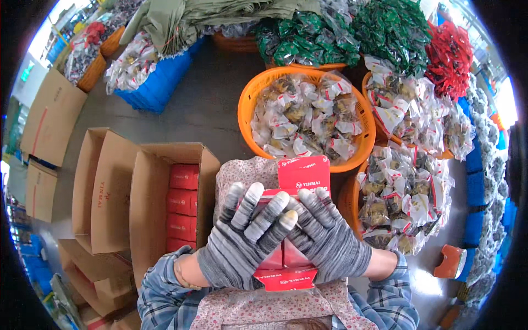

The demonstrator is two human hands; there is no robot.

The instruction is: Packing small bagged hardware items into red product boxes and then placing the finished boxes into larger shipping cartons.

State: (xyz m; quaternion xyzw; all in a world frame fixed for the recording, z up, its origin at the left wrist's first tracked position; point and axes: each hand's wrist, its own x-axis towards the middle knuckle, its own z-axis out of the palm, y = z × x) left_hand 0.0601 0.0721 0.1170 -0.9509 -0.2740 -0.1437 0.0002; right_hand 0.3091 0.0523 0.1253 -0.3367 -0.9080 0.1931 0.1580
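Observation:
A red cardboard box (291,257) lies in front of me, its printed end flaps sticking out at the far and near ends. Across its top, my left hand (242,245) rests with outstretched, spread fingers, in a grey striped knit glove with pale fingertips. My right hand (331,242), gloved alike, lies over the box's right side, its fingers extended toward the far flap. The fingertips of both hands come close together above the middle of the box. Whatever is inside the box is mostly hidden under my hands.
To the left stands an open brown carton (148,203) with several red boxes (181,201) inside. Beyond my hands, an orange basket (246,118) holds clear-wrapped packets. More filled baskets stand to the right; green (393,33) and red wrapped heaps (448,58) lie behind. A blue crate (157,91) stands far left.

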